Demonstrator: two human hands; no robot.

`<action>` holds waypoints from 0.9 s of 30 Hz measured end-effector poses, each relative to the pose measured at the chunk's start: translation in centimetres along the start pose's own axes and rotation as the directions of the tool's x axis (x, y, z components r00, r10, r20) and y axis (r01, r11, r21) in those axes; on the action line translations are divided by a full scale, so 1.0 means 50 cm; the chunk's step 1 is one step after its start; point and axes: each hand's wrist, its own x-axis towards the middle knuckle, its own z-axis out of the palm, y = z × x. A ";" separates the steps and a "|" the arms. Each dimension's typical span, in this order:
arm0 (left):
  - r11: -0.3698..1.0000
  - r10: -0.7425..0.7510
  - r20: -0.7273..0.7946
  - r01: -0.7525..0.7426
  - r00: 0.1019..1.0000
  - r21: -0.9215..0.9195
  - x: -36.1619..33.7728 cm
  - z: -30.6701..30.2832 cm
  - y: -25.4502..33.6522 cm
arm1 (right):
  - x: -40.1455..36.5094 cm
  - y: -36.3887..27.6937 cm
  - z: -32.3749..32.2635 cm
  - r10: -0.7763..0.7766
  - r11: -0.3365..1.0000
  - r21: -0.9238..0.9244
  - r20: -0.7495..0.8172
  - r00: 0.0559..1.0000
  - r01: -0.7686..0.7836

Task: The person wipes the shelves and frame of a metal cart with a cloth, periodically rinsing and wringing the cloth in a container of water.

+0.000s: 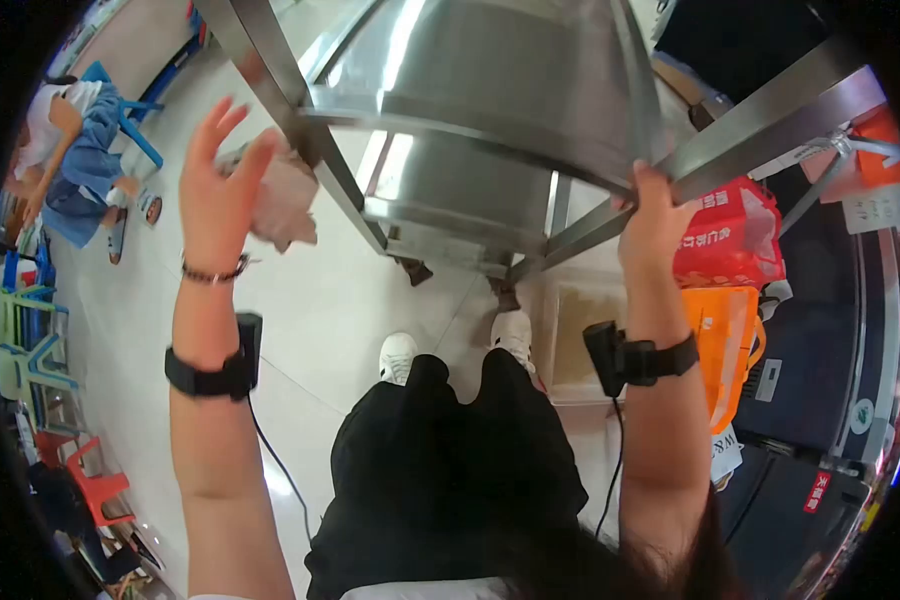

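A metal frame (490,135) with shiny sheet shelves stands in front of me. My right hand (652,220) is closed round the frame's edge on the right side. On the left, my left hand (220,180) is raised beside a frame leg with its fingers apart. A crumpled greyish-pink cloth (283,195) hangs just right of that hand, partly behind the thumb. Whether the palm presses on the cloth is hard to tell. Both wrists wear black straps with small devices.
A seated person (95,150) is at the far left, above small green chairs (15,345) and a red stool (98,485). To the right are a red bag (732,235), an orange bag (722,335), a pale plastic bin (582,340) and dark cabinets (795,340).
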 end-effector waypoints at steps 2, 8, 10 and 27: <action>0.989 -0.125 -0.090 0.117 0.988 -0.092 -0.050 -0.013 -0.075 | 0.014 0.008 0.008 -0.012 0.999 -0.037 0.030 0.999 0.013; 0.505 -0.760 0.305 0.817 0.574 -0.279 -0.239 0.004 -0.290 | 0.098 0.052 -0.007 -0.127 0.981 0.176 0.276 0.953 0.079; 0.369 -0.760 0.453 0.883 0.466 -0.288 -0.287 0.023 -0.340 | 0.079 0.030 0.024 -0.110 0.980 0.195 0.349 0.931 0.042; 0.947 -0.219 -0.006 0.211 0.976 -0.241 -0.239 0.396 -0.472 | 0.053 0.313 -0.043 -0.051 0.993 -0.070 0.450 0.892 0.092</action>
